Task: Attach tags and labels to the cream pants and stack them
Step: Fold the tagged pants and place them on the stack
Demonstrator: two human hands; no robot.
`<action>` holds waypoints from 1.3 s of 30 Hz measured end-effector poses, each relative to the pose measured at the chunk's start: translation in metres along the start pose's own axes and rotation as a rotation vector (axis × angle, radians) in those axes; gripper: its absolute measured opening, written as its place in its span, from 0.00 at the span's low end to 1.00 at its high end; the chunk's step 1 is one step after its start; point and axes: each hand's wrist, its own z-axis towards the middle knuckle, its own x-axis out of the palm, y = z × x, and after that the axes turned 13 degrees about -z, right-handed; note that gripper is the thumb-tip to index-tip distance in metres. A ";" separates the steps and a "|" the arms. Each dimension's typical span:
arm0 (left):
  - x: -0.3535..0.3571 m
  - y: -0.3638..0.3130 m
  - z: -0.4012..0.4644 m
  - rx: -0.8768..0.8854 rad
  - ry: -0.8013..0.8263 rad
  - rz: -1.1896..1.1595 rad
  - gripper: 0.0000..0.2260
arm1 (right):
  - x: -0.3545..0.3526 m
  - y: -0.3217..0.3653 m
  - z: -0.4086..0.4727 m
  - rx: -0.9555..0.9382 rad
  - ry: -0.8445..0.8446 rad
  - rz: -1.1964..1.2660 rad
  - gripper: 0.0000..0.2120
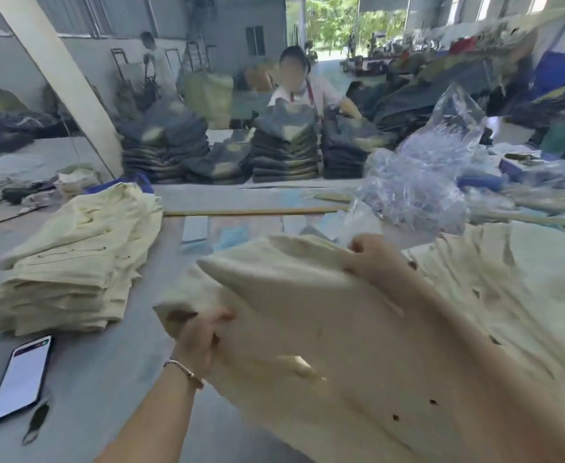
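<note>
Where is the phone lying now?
In the head view the phone lies screen-up on the grey table, lower left, just in front of the stack of cream pants.

You're in a garment factory/packing hall — long grey counter (pixel 84 379) w/ folded cream pants stack (pixel 70 269), dark trouser piles (pixel 286 145), clear poly bags (pixel 421 182), other workers (pixel 303 91) at benches, corrugated metal walls, wide open bay door.

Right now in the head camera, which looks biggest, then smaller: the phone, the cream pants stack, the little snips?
1. cream pants stack
2. phone
3. snips

All three lie near each other on the left, so nearness hardly matters.
</note>
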 end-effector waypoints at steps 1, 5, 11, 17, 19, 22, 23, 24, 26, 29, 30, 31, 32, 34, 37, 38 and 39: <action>-0.018 0.013 0.008 -0.104 -0.062 -0.031 0.12 | 0.013 0.009 0.000 -0.029 0.033 -0.059 0.06; -0.073 0.022 0.020 -0.255 -0.102 -0.095 0.09 | 0.065 0.041 0.001 -0.065 0.087 -0.220 0.03; -0.124 -0.017 0.016 -0.226 0.118 -0.408 0.27 | 0.078 0.093 0.020 -0.162 0.349 -0.451 0.09; -0.120 0.026 -0.017 -0.661 0.129 -0.524 0.42 | 0.127 0.070 0.024 -0.007 0.446 -0.478 0.34; -0.114 0.030 -0.020 -0.720 0.119 -0.368 0.35 | 0.132 0.036 0.008 0.067 0.410 -0.532 0.41; -0.116 0.034 -0.006 -0.703 0.089 -0.167 0.17 | 0.131 -0.019 -0.026 0.127 0.224 -0.595 0.44; -0.116 0.034 -0.001 -0.680 0.088 -0.135 0.12 | 0.130 -0.037 -0.038 0.170 0.164 -0.628 0.46; -0.116 0.030 0.004 -0.660 0.089 -0.132 0.07 | 0.128 -0.054 -0.051 0.243 0.117 -0.642 0.48; -0.116 0.021 0.009 -0.619 0.120 -0.227 0.04 | 0.128 -0.083 -0.075 0.511 0.055 -0.526 0.54; -0.121 0.018 0.009 -0.567 0.181 -0.439 0.08 | 0.135 -0.104 -0.096 0.845 -0.021 -0.157 0.53; -0.121 0.020 0.007 -0.571 0.174 -0.455 0.11 | 0.138 -0.106 -0.098 0.856 -0.032 -0.058 0.49; -0.120 0.024 0.003 -0.591 0.159 -0.445 0.15 | 0.141 -0.106 -0.098 0.830 -0.038 0.021 0.42; -0.118 0.030 -0.003 -0.619 0.148 -0.437 0.20 | 0.141 -0.104 -0.098 0.794 -0.043 0.069 0.33; -0.109 0.039 -0.015 -0.684 0.133 -0.386 0.21 | 0.136 -0.096 -0.093 0.746 -0.063 0.151 0.20; -0.098 0.042 -0.015 -0.753 0.151 -0.415 0.15 | 0.115 -0.083 -0.079 0.687 -0.054 0.270 0.13; -0.098 0.040 -0.009 -0.758 0.128 -0.457 0.16 | 0.104 -0.074 -0.075 0.689 -0.053 0.350 0.12; -0.098 0.034 -0.003 -0.745 0.131 -0.488 0.18 | 0.094 -0.065 -0.072 0.702 -0.038 0.475 0.12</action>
